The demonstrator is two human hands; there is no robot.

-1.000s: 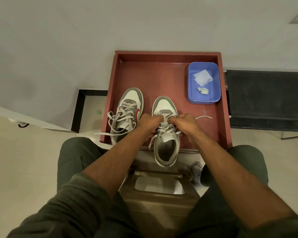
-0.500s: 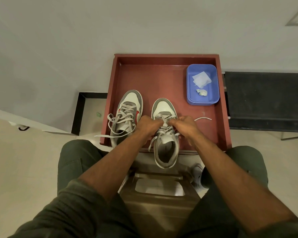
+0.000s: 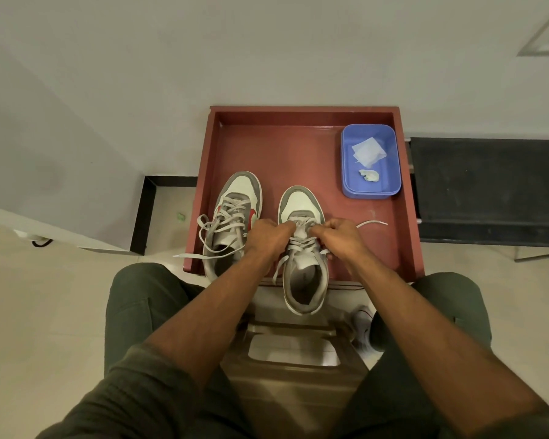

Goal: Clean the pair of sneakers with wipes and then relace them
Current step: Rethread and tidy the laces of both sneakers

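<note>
Right sneaker [image 3: 303, 264], toe pointing away, at the near edge of a red tray [image 3: 298, 147] with its heel overhanging the rim; both the left hand [image 3: 268, 237] and the right hand [image 3: 341, 237] have fingers curled, pinching the lace [image 3: 301, 240] near the lower eyelets. Left sneaker [image 3: 232, 217], loosely laced, stands just beside it. Blue tub [image 3: 370, 161] holding wipes [image 3: 368, 152] sits in the tray's far right corner.

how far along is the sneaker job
Wiping looks done: a crumpled wipe lies in the blue tub. The left sneaker is laced but untied. Both hands, left and right, pinch laces low on the right sneaker. Left: finish lacing.
</note>
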